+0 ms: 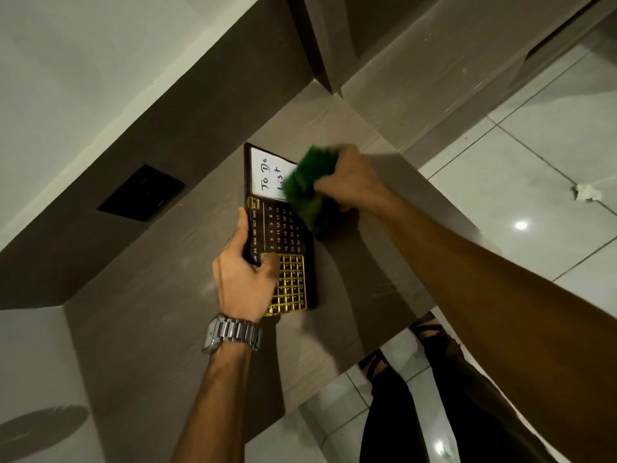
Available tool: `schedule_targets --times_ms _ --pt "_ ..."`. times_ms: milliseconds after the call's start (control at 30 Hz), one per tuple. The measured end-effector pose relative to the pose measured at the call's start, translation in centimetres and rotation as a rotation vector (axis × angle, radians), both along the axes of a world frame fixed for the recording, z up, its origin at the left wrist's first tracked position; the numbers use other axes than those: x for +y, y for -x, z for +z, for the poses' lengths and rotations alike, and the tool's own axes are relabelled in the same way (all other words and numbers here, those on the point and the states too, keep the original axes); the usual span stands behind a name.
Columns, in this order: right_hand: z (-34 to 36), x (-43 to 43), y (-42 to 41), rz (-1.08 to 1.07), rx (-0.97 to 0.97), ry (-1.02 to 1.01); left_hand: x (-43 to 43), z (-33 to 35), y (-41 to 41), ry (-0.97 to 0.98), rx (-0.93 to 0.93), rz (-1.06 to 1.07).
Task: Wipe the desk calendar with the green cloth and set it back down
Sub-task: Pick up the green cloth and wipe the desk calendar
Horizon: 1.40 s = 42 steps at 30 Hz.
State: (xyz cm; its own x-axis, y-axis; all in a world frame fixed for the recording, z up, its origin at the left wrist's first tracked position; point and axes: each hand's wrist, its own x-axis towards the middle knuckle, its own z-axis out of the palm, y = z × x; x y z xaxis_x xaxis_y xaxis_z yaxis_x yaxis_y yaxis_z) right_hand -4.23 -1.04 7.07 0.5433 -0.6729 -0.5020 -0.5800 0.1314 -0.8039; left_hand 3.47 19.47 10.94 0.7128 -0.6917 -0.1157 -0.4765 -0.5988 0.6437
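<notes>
The desk calendar [279, 228] is a dark brown board with gold date grids, month names and a white "To Do List" panel at its far end. My left hand [245, 282] grips its near left edge, thumb on the gold grid, holding it over the brown desk [160, 329]. My right hand [350, 177] holds the green cloth [309, 188] bunched against the calendar's far right side, covering part of the white panel. The cloth is blurred.
A black square plate [142, 192] is set in the wall panel to the left. The desk's edge runs diagonally at the right, with white floor tiles [534, 155] beyond. My legs and sandals [400, 362] stand below the desk's near edge.
</notes>
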Motion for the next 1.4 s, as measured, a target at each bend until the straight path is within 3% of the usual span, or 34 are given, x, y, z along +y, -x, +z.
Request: schedule_targets --times_ms 67,100,133,233,300,433,500,600,667,733,900,967,1133,1233,1367,1400 --pt "0.3 1.7 0.7 0.351 0.113 -0.173 0.1 0.0 0.0 -0.012 -0.011 0.002" --pt "0.1 1.9 1.2 0.405 0.114 -0.214 0.2 0.0 0.0 -0.016 -0.021 0.001" --pt "0.2 1.7 1.5 0.348 0.070 -0.209 0.1 0.0 0.0 -0.017 -0.029 -0.008" --pt "0.4 -0.8 0.5 -0.133 -0.020 0.042 -0.3 0.0 -0.2 0.001 -0.012 -0.036" --pt "0.7 -1.0 -0.2 -0.191 -0.057 0.027 -0.4 -0.1 -0.2 0.014 -0.003 -0.032" --pt "0.4 1.4 1.5 0.409 0.183 -0.279 -0.1 -0.1 -0.2 0.026 -0.030 -0.034" --pt "0.1 1.0 1.9 0.455 0.155 -0.363 -0.1 -0.2 -0.3 0.023 -0.035 -0.041" --pt "-0.4 -0.9 0.2 -0.009 -0.004 -0.133 -0.1 -0.1 -0.3 0.019 -0.034 -0.045" --pt "-0.4 -1.1 -1.1 -0.163 -0.052 0.032 -0.1 -0.2 -0.3 0.021 -0.038 -0.043" --pt "-0.3 0.1 -1.0 -0.062 -0.034 0.053 -0.2 -0.3 -0.3 0.025 -0.046 -0.043" --pt "-0.1 4.6 2.1 0.556 0.148 -0.188 -0.3 -0.2 -0.5 0.024 -0.063 -0.047" --pt "0.8 4.1 2.0 0.678 0.204 -0.202 -0.2 -0.3 -0.5 0.021 -0.064 -0.048" --pt "3.0 1.8 0.4 0.453 -0.008 0.242 -0.4 -0.1 -0.1 0.049 -0.049 -0.021" --pt "3.3 3.0 0.8 0.521 -0.218 0.157 -0.7 0.2 0.1 0.098 -0.017 0.033" --pt "1.8 4.1 2.1 0.569 -0.022 0.170 -0.8 0.5 -0.2 0.045 -0.057 0.052" --pt "1.9 4.1 1.8 0.553 -0.055 0.183 -0.9 0.5 -0.2 0.040 -0.020 0.074"
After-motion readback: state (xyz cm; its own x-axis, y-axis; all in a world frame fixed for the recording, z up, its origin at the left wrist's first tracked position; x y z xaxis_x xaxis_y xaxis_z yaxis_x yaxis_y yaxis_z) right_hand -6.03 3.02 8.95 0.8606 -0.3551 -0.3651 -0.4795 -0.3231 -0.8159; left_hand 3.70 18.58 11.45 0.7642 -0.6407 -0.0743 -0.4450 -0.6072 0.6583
